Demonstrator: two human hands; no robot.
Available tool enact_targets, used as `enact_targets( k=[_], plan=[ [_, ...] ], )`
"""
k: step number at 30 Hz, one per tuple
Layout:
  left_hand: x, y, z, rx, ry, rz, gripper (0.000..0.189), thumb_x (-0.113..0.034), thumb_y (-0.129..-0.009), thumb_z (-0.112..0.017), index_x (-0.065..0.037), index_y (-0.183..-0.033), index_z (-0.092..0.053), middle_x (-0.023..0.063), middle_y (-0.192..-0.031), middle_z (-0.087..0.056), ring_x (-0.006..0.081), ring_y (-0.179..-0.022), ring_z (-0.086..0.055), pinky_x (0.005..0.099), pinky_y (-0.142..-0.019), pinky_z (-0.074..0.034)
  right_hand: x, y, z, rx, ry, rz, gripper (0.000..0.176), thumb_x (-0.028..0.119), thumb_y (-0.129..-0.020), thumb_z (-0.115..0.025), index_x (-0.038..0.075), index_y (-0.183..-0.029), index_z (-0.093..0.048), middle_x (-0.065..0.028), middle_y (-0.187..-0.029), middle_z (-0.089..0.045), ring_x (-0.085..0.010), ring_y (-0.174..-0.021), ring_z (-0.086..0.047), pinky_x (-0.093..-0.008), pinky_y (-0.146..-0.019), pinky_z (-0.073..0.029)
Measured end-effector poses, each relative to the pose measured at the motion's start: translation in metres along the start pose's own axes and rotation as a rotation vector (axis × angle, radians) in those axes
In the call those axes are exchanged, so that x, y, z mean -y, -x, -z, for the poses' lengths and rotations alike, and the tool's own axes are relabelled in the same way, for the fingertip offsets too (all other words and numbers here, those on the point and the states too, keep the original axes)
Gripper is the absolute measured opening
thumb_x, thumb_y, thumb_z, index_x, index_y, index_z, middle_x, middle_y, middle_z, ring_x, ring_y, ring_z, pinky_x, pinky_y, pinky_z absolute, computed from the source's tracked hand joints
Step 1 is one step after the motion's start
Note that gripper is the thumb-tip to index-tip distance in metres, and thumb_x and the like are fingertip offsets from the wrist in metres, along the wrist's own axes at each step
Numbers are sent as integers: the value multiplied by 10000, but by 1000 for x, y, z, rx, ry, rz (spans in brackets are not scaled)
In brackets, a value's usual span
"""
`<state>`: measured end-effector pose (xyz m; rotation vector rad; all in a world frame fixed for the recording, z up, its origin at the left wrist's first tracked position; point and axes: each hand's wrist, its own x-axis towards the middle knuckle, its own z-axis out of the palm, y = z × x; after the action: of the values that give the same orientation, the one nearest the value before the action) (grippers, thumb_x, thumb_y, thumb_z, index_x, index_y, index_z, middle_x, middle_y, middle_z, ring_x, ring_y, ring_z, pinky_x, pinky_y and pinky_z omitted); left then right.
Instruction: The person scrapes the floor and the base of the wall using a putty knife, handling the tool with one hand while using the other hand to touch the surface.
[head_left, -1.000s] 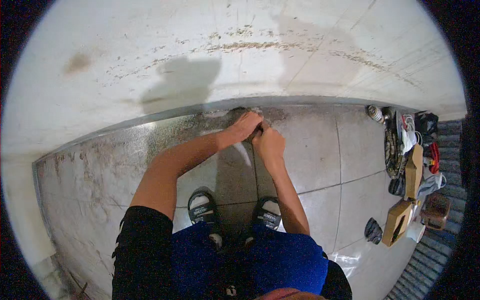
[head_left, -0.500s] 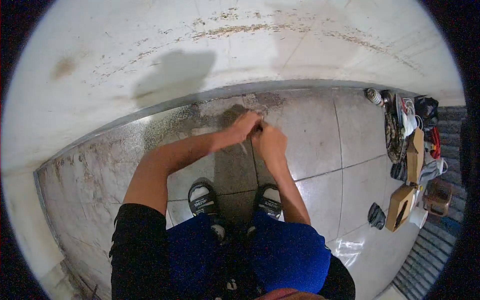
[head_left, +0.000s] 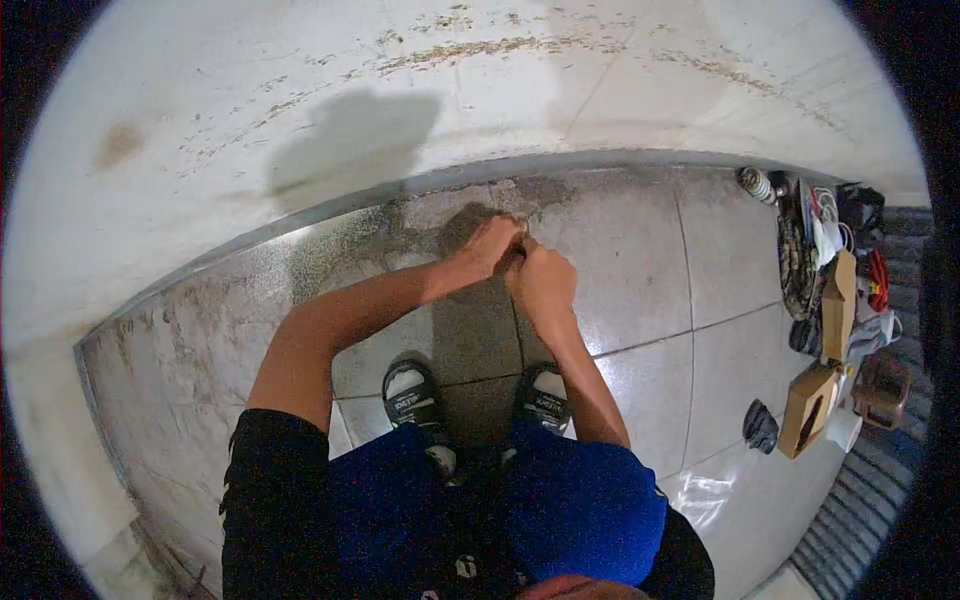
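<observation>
My left hand (head_left: 492,246) and my right hand (head_left: 543,285) meet in front of me, low over the tiled floor near the wall. Both are closed, with fingers curled and almost touching. Between the fingertips shows a bit of something small, partly light and partly dark; the fingers hide most of it, so its kind cannot be made out. Below the hands are my two feet in black sandals (head_left: 412,398), with my knees in blue cloth (head_left: 585,505) bent.
A white, stained wall (head_left: 500,110) curves along the front. At the right lie an open cardboard box (head_left: 805,408), a brown plastic container (head_left: 881,390), a crumpled dark cloth-like piece (head_left: 760,427), a spiral bulb (head_left: 757,185), red wire (head_left: 878,280) and a ribbed grey sheet (head_left: 850,520).
The hands stay together in nearly the same place, with the right fingers slightly shifted. A thin pale strip seen below the left hand before no longer shows. The view has shifted slightly.
</observation>
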<state>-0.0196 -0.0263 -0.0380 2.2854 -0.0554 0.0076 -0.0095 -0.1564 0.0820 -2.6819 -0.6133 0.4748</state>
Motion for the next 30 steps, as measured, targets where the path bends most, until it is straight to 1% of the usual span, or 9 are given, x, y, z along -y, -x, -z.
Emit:
enact_targets(
  k=[7, 8, 11, 12, 15, 16, 21, 25, 30],
  plan=[
    [11, -14, 24, -395, -5, -356, 204, -113, -722, -638, -40, -901, -572, 189, -751, -604, 369, -686, -601, 433, -599, -468, 7, -35, -3, -114, -5, 109, 221, 244, -726, -618, 42, -790, -683, -206, -735, -657, -371, -678, -654, -457, -615, -522],
    [10, -15, 18, -130, -119, -122, 186, -97, -713, -647, -29, -872, -579, 198, -779, -614, 373, -745, -619, 434, -617, -480, 1, -25, -10, -108, -4, 89, 224, 245, -725, -619, 41, -792, -683, -206, -742, -658, -370, -685, -654, -454, -622, -523],
    [-6, -10, 18, 68, -154, 114, 162, -113, -712, -650, -20, -833, -594, 207, -797, -614, 365, -784, -628, 420, -643, -499, 5, -20, -5, -80, -29, 58, 220, 206, -723, -592, 66, -868, -680, -214, -767, -655, -378, -718, -648, -465, -641, -517],
    [-8, -10, 19, -46, 17, 165, 179, -135, -704, -659, -10, -819, -606, 208, -784, -609, 362, -785, -628, 416, -642, -501, 6, -17, -3, -69, -45, 41, 234, 186, -722, -577, 79, -905, -678, -218, -776, -653, -383, -731, -645, -471, -647, -513],
    [-6, -23, 48, -60, 59, -76, 194, -171, -717, -650, -24, -840, -625, 207, -786, -610, 371, -792, -622, 419, -647, -496, 11, -44, -1, -71, -32, 64, 241, 184, -719, -582, 88, -918, -679, -221, -788, -654, -386, -737, -646, -473, -656, -514],
    [-10, -25, 54, -171, -164, -218, 228, -188, -722, -650, -22, -876, -617, 214, -799, -612, 392, -810, -608, 427, -651, -479, 10, -48, -3, -72, -9, 59, 242, 186, -720, -583, 86, -920, -678, -221, -790, -655, -388, -737, -645, -473, -658, -514],
    [9, -14, 16, 2, -85, 98, 217, -184, -740, -627, -3, -856, -598, 222, -809, -606, 403, -824, -595, 425, -657, -470, 8, -22, 5, -10, -15, 69, 245, 238, -722, -617, 10, -788, -676, -228, -764, -655, -369, -715, -658, -457, -657, -522],
    [5, -13, 29, 23, -11, 1, 179, -148, -764, -591, 11, -846, -578, 230, -818, -589, 405, -801, -570, 439, -676, -453, 9, -31, -2, -10, 7, 63, 257, 202, -735, -582, 86, -943, -681, -219, -791, -654, -392, -724, -642, -474, -658, -517],
    [39, -19, 14, -309, -148, -286, 148, -121, -742, -599, -2, -827, -573, 226, -770, -588, 398, -749, -589, 447, -628, -452, 6, -43, -11, -98, 6, 146, 248, 194, -741, -589, 79, -944, -671, -216, -750, -648, -379, -696, -643, -473, -641, -515]
  ],
)
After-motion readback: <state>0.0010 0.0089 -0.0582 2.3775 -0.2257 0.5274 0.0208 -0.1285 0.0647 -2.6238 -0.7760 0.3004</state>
